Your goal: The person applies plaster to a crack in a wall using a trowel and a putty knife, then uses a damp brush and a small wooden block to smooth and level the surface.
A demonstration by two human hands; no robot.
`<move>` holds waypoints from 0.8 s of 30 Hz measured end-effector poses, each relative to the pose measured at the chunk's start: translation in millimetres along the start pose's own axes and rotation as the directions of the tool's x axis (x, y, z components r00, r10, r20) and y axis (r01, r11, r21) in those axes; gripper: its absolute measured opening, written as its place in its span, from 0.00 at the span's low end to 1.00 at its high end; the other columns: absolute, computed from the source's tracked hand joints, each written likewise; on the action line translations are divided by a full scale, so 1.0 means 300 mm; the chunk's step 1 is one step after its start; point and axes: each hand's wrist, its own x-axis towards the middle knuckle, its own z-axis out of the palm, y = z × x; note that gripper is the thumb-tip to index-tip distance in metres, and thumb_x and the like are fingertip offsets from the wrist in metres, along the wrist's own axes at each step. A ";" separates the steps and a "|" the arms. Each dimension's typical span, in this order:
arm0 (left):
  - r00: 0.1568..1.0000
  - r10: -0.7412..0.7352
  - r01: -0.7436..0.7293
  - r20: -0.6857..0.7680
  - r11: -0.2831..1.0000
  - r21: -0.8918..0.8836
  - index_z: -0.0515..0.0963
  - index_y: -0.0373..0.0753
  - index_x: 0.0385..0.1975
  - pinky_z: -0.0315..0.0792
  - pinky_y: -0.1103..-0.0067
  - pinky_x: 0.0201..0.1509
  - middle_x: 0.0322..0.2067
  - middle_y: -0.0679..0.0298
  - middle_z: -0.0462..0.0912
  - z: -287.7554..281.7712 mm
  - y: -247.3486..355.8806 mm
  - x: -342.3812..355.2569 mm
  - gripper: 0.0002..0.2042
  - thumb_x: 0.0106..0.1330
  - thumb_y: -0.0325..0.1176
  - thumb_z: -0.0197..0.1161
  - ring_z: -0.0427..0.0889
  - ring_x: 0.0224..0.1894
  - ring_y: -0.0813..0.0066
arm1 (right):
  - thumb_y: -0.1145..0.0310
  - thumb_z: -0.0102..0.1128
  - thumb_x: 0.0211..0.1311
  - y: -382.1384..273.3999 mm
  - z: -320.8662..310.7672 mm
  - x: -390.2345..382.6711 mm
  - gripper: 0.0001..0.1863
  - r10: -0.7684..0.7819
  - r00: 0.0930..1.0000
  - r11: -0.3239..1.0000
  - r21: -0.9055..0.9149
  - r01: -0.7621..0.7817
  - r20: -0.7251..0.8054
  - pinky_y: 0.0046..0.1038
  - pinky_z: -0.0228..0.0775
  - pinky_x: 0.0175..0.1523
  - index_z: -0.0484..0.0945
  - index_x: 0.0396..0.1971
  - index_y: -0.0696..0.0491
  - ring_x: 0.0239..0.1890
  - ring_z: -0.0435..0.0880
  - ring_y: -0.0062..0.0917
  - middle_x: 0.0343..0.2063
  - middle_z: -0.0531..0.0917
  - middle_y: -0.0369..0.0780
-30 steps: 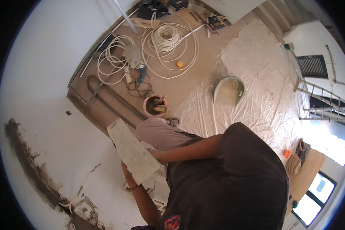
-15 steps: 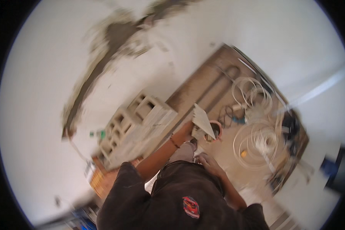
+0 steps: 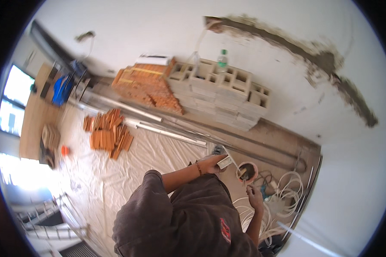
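My left hand, with a bracelet at its wrist, is closed round a pale notched trowel, seen nearly edge-on. Just right of the trowel stands a pinkish bucket with a dark inside and a yellowish tool in it. My right hand hangs beside the bucket's near side, its fingers loosely bent and apart, and nothing shows in them.
Coils of white tubing and a cable lie right of the bucket. Grey hollow blocks, with a green-capped bottle on top, and orange bricks stand along the wall. Long bars cross the floor. Plastic sheeting and orange pieces lie left.
The view has swung left, bringing in the bricks, sheeting and windows. My right hand has moved away from my body toward the bucket. The trowel stays in my left hand, now turned more edge-on.
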 end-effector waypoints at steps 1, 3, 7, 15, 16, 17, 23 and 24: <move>0.977 -0.209 0.179 -0.037 0.906 -0.385 0.73 0.41 0.44 0.76 0.77 0.40 0.37 0.66 0.80 -0.038 0.019 -0.041 0.11 0.69 0.39 0.53 0.80 0.38 0.75 | 0.57 0.52 0.65 -0.036 0.004 0.024 0.20 -0.029 1.000 1.000 -0.003 0.029 0.012 0.29 0.72 0.43 0.75 0.45 0.59 0.36 0.82 0.30 0.33 0.82 0.47; 0.970 -0.239 0.189 -0.056 0.872 -0.451 0.73 0.39 0.42 0.77 0.77 0.39 0.36 0.65 0.80 -0.071 0.085 -0.163 0.11 0.70 0.39 0.51 0.80 0.36 0.73 | 0.59 0.52 0.66 -0.129 0.013 0.067 0.19 -0.151 0.988 0.986 -0.062 0.153 0.024 0.28 0.71 0.42 0.75 0.45 0.60 0.36 0.81 0.29 0.33 0.82 0.46; 0.923 -0.321 0.049 -0.213 0.647 -0.761 0.73 0.36 0.44 0.75 0.79 0.40 0.35 0.63 0.80 -0.258 0.054 -0.322 0.09 0.68 0.32 0.52 0.79 0.37 0.73 | 0.58 0.53 0.65 -0.117 0.142 0.252 0.19 -0.363 0.924 0.922 -0.098 0.375 0.122 0.28 0.70 0.43 0.75 0.45 0.60 0.37 0.81 0.28 0.35 0.82 0.45; 0.805 0.258 -0.263 -0.534 0.962 0.068 0.73 0.33 0.39 0.74 0.78 0.42 0.32 0.63 0.79 -0.503 0.092 -0.674 0.09 0.61 0.27 0.58 0.79 0.37 0.76 | 0.56 0.54 0.60 -0.375 0.337 0.392 0.23 -0.345 0.894 0.912 -0.122 0.391 0.287 0.33 0.70 0.48 0.74 0.48 0.57 0.44 0.80 0.36 0.40 0.81 0.50; 0.760 0.220 -0.248 -0.611 0.968 0.039 0.73 0.34 0.39 0.74 0.77 0.42 0.31 0.63 0.79 -0.603 0.045 -0.747 0.08 0.62 0.27 0.57 0.79 0.37 0.74 | 0.55 0.55 0.60 -0.434 0.387 0.403 0.24 -0.378 0.848 0.889 -0.112 0.445 0.372 0.32 0.70 0.48 0.74 0.49 0.57 0.44 0.80 0.36 0.39 0.81 0.49; 0.707 0.176 -0.236 -0.685 0.972 0.006 0.73 0.35 0.39 0.74 0.76 0.42 0.31 0.63 0.79 -0.704 -0.010 -0.825 0.07 0.62 0.28 0.56 0.79 0.36 0.73 | 0.55 0.55 0.61 -0.511 0.428 0.379 0.23 -0.327 0.838 0.901 -0.121 0.416 0.437 0.33 0.70 0.49 0.74 0.50 0.56 0.44 0.80 0.37 0.39 0.81 0.49; 0.460 -0.410 -0.610 -0.788 0.499 -0.616 0.74 0.40 0.37 0.77 0.75 0.37 0.30 0.61 0.77 -0.834 -0.039 -0.862 0.10 0.69 0.37 0.47 0.78 0.31 0.67 | 0.54 0.55 0.61 -0.446 0.397 0.195 0.25 -0.333 0.679 0.909 0.031 0.416 0.654 0.34 0.67 0.53 0.74 0.49 0.57 0.46 0.78 0.38 0.39 0.80 0.49; 0.460 -0.427 -0.630 -0.779 0.461 -0.625 0.74 0.41 0.37 0.77 0.75 0.37 0.31 0.61 0.78 -0.850 -0.039 -0.873 0.09 0.69 0.37 0.48 0.78 0.31 0.68 | 0.54 0.56 0.60 -0.399 0.396 0.167 0.25 -0.328 0.682 0.915 0.042 0.401 0.653 0.34 0.66 0.54 0.74 0.49 0.58 0.47 0.77 0.38 0.41 0.79 0.49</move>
